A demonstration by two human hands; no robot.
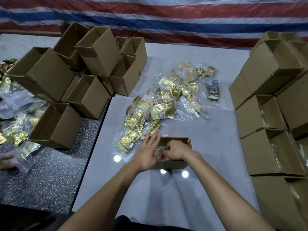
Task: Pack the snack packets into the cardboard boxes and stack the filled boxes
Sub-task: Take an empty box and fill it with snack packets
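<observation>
- L hand (148,152): fingers straight and spread, palm down, over the left rim of the small open brown cardboard box (170,165); it holds nothing.
- R hand (177,151): reaches into the same box from the right, fingers curled down round an orange-and-gold snack packet in clear wrap (159,155). The fingertips are blurred.
- The box sits near centre on the pale grey worktop (216,147), top flaps open, w/ the packet inside at its left end.
- Just beyond the box a loose pile of gold foil snack packets in clear plastic bags (160,107) runs far-right across the worktop. The nearest bags touch the box's far-left corner.
- A dark packet (213,91) lies at the pile's right edge.
- Far left: a jumbled heap of empty open cardboard boxes (93,64).
- Right edge: a stack of open cardboard boxes (260,114) w/ clear bags visible inside.
- Near left: another person's hand (8,161) rests on a clear bag, more gold packets beside it.
- Far back: a red, white and blue striped tarp (166,17).
</observation>
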